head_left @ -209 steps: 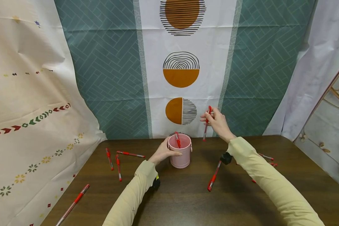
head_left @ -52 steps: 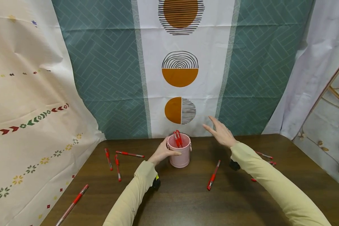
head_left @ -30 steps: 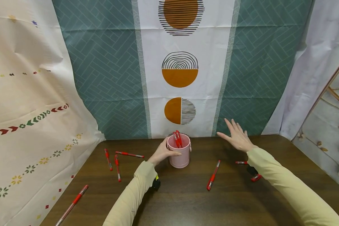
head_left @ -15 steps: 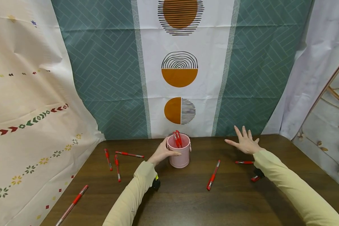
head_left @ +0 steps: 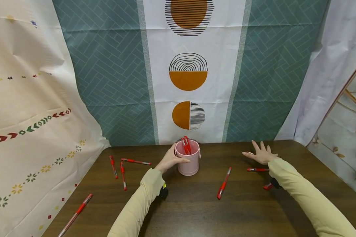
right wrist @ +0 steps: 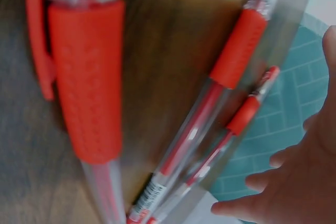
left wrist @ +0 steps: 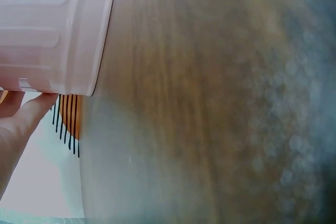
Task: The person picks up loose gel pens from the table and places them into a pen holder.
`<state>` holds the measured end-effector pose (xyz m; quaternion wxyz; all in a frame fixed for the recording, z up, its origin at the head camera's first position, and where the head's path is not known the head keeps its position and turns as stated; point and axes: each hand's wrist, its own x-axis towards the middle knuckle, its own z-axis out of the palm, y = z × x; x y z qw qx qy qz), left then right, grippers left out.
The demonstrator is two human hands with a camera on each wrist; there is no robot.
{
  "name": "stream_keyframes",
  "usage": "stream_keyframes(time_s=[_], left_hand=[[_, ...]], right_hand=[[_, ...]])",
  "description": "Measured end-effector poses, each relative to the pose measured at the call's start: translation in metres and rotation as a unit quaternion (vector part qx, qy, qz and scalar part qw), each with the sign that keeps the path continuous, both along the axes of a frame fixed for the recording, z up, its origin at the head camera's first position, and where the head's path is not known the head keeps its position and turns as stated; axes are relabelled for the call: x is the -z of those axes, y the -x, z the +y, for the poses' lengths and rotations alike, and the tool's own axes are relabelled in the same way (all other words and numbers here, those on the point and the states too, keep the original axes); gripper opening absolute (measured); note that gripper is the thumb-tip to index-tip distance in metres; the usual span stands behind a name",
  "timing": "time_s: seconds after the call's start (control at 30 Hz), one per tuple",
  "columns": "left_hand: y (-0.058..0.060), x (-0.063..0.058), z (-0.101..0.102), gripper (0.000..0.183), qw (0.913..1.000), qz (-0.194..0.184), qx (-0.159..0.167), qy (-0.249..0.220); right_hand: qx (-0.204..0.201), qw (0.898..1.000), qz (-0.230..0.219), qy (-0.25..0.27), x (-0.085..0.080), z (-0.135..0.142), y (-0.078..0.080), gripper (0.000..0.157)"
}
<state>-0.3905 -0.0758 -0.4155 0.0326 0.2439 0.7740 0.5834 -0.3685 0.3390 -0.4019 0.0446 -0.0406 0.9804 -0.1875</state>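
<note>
My left hand (head_left: 169,160) holds a small pink bucket (head_left: 188,166), thumb across its front and fingers behind it. Two red pens (head_left: 186,145) lean inside, their upper ends above the rim. In the left wrist view the fingers (left wrist: 21,121) touch the bucket wall (left wrist: 42,40). Over the table's back right, my right hand (head_left: 261,154) is spread and holds nothing. Just below it lies a red gel pen (head_left: 256,170); another red pen (head_left: 268,186) is partly hidden by the wrist. Three pens show in the right wrist view, the nearest one (right wrist: 89,82) large and blurred.
Between the bucket and my right arm lies a red pen (head_left: 223,183) on the dark wooden table (head_left: 190,210). Several more red pens, one of them long (head_left: 75,214), are spread over the left side. A patterned cloth (head_left: 106,65) hangs behind the table's back edge.
Seven seconds ago my right hand held a red pen; the bucket has since gone from one pen to two. The emptied right hand has moved right and down, fingers spreading. My left hand stays put.
</note>
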Motion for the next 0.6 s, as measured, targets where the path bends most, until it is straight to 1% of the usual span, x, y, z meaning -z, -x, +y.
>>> stream_keyframes(time_s=[0.17, 0.3, 0.4, 0.47, 0.5, 0.57, 0.6], left_hand=[[0.000, 0.000, 0.001, 0.084, 1.0000, 0.005, -0.003, -0.001], [0.000, -0.001, 0.001, 0.084, 1.0000, -0.002, -0.006, 0.004], [-0.001, -0.003, 0.000, 0.086, 0.9999, -0.010, -0.003, 0.007], [-0.002, -0.005, 0.000, 0.087, 0.9999, -0.015, 0.002, 0.006], [-0.005, -0.008, 0.000, 0.087, 0.9999, -0.014, 0.005, 0.006], [-0.011, -0.015, 0.000, 0.086, 0.9998, -0.014, 0.010, 0.005], [-0.013, -0.018, 0.000, 0.085, 0.9998, -0.013, 0.012, 0.005]], right_hand=[[0.011, 1.000, -0.008, -0.016, 0.005, 0.001, 0.000, 0.086], [0.005, 1.000, -0.007, -0.030, 0.006, 0.000, -0.001, 0.079], [-0.014, 0.999, -0.005, -0.032, 0.007, 0.001, -0.001, 0.072], [-0.036, 0.998, -0.001, -0.042, 0.008, 0.001, 0.000, 0.064], [-0.051, 0.997, 0.002, -0.053, 0.009, 0.002, 0.000, 0.060], [-0.090, 0.991, 0.009, -0.097, 0.011, 0.002, 0.001, 0.048], [-0.098, 0.989, 0.015, -0.107, 0.012, 0.002, 0.001, 0.046]])
